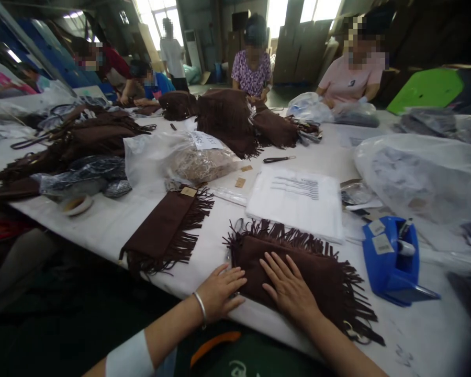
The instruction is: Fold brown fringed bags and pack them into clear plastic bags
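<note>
A dark brown fringed bag [317,272] lies flat on the white table near its front edge, with fringe along its far and right sides and a metal clasp at its lower right corner. My right hand [286,285] rests flat on the bag with its fingers spread. At the bag's left edge is my left hand [222,290], palm down, fingers stretched out, a silver bangle on the wrist. Another brown fringed bag [159,225] with a small tan tag [188,191] lies to the left.
Behind the bag sits a stack of white plastic bags [296,201]. A blue tape dispenser [390,262] stands at the right. Further back are a filled clear bag [196,157], brown bags in a heap [227,118] and several people across the table.
</note>
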A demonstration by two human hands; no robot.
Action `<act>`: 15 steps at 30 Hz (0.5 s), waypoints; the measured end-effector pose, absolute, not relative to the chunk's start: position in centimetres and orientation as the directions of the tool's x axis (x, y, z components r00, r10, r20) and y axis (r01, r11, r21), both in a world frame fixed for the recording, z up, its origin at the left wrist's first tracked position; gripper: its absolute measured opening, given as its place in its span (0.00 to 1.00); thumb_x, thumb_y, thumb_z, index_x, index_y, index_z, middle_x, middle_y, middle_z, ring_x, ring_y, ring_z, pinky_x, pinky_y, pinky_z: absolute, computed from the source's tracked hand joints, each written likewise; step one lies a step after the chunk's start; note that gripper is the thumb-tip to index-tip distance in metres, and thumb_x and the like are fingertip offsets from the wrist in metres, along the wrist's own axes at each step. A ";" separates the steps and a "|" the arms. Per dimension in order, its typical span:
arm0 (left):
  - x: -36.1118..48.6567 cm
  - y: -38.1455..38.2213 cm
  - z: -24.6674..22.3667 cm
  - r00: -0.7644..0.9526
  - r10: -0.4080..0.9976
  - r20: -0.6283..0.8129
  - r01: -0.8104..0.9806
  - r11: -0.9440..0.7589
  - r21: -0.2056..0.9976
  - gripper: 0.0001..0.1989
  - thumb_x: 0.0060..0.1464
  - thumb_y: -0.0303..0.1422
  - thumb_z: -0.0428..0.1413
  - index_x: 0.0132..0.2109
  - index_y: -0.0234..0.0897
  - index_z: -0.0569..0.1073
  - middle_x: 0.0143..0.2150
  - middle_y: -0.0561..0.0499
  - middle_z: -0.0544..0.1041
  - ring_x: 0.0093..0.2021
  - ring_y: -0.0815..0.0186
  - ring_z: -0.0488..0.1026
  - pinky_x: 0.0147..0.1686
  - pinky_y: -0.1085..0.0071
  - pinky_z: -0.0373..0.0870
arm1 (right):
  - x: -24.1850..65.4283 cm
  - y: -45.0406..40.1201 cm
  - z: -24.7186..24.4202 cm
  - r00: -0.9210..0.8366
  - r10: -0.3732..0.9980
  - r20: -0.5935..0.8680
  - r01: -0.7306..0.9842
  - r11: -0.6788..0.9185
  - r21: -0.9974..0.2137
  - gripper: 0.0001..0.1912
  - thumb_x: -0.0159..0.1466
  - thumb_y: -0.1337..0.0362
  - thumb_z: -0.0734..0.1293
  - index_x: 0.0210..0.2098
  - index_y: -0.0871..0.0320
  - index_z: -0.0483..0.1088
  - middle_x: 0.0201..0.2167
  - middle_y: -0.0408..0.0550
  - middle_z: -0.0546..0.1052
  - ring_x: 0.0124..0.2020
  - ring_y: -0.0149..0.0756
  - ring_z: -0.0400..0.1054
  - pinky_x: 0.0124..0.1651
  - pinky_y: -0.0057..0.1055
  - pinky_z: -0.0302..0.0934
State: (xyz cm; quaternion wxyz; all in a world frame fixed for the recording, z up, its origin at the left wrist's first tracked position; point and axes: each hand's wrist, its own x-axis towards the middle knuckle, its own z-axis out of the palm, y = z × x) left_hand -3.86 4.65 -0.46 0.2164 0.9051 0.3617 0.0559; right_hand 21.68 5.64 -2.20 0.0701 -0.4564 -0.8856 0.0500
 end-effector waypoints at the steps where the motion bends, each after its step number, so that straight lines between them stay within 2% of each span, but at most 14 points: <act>1: -3.9 5.8 -0.7 0.753 0.657 -0.045 0.605 -0.663 0.442 0.22 0.60 0.40 0.48 0.59 0.37 0.64 0.60 0.44 0.65 0.62 0.59 0.60 0.62 0.56 0.51 | 21.7 5.5 -2.7 -0.575 0.815 0.068 0.803 0.578 -0.142 0.31 0.66 0.56 0.57 0.66 0.54 0.43 0.66 0.46 0.47 0.66 0.42 0.42 0.66 0.49 0.35; 4: -4.3 11.2 -1.4 0.810 0.586 -0.029 0.538 -0.722 0.434 0.18 0.61 0.36 0.48 0.57 0.39 0.66 0.60 0.46 0.67 0.61 0.59 0.60 0.63 0.55 0.46 | 21.8 5.2 -2.8 -0.576 0.815 0.064 0.808 0.579 -0.109 0.30 0.66 0.56 0.56 0.65 0.54 0.43 0.66 0.45 0.46 0.67 0.40 0.40 0.66 0.48 0.32; 6: -4.8 15.0 -1.0 0.761 0.648 -0.030 0.601 -0.686 0.409 0.17 0.59 0.33 0.51 0.54 0.39 0.69 0.59 0.45 0.68 0.61 0.56 0.60 0.63 0.50 0.43 | 21.9 5.3 -2.4 -0.573 0.817 0.068 0.812 0.577 -0.093 0.30 0.66 0.55 0.55 0.65 0.54 0.44 0.66 0.45 0.47 0.67 0.40 0.40 0.66 0.47 0.31; 8: -5.6 17.5 0.1 0.583 0.813 -0.007 0.731 -0.520 0.442 0.14 0.57 0.31 0.52 0.50 0.38 0.72 0.56 0.45 0.71 0.61 0.56 0.60 0.62 0.52 0.44 | 21.8 5.3 -2.1 -0.569 0.819 0.073 0.814 0.574 -0.089 0.30 0.67 0.55 0.55 0.65 0.53 0.45 0.66 0.44 0.47 0.67 0.39 0.41 0.66 0.47 0.30; 10: -6.3 17.8 1.2 0.319 0.948 -0.003 0.813 -0.272 0.514 0.13 0.58 0.32 0.49 0.48 0.37 0.73 0.52 0.44 0.74 0.57 0.59 0.65 0.59 0.60 0.53 | 21.8 5.4 -2.0 -0.564 0.823 0.073 0.816 0.569 -0.100 0.29 0.67 0.54 0.55 0.65 0.53 0.46 0.66 0.43 0.48 0.66 0.39 0.42 0.66 0.46 0.31; 12: -6.8 16.0 1.6 0.111 0.992 -0.062 0.828 -0.058 0.558 0.15 0.61 0.37 0.45 0.44 0.36 0.73 0.42 0.45 0.78 0.45 0.63 0.74 0.48 0.67 0.64 | 21.7 5.4 -2.0 -0.551 0.831 0.073 0.822 0.556 -0.125 0.29 0.67 0.53 0.55 0.64 0.53 0.48 0.66 0.43 0.50 0.66 0.39 0.43 0.66 0.46 0.33; 13: -6.8 14.7 1.4 0.060 0.992 -0.107 0.828 0.011 0.561 0.17 0.61 0.40 0.43 0.41 0.36 0.74 0.35 0.47 0.79 0.36 0.64 0.75 0.41 0.69 0.66 | 21.7 5.4 -2.0 -0.543 0.836 0.074 0.824 0.548 -0.141 0.28 0.67 0.53 0.55 0.64 0.53 0.49 0.65 0.43 0.51 0.66 0.39 0.44 0.66 0.46 0.35; 15: -6.5 11.9 0.6 0.029 0.977 -0.213 0.819 0.099 0.566 0.21 0.60 0.46 0.43 0.35 0.36 0.74 0.20 0.52 0.75 0.23 0.67 0.72 0.29 0.73 0.65 | 21.5 5.4 -2.2 -0.527 0.846 0.084 0.827 0.533 -0.180 0.27 0.66 0.54 0.56 0.63 0.52 0.52 0.64 0.42 0.55 0.65 0.40 0.46 0.66 0.47 0.37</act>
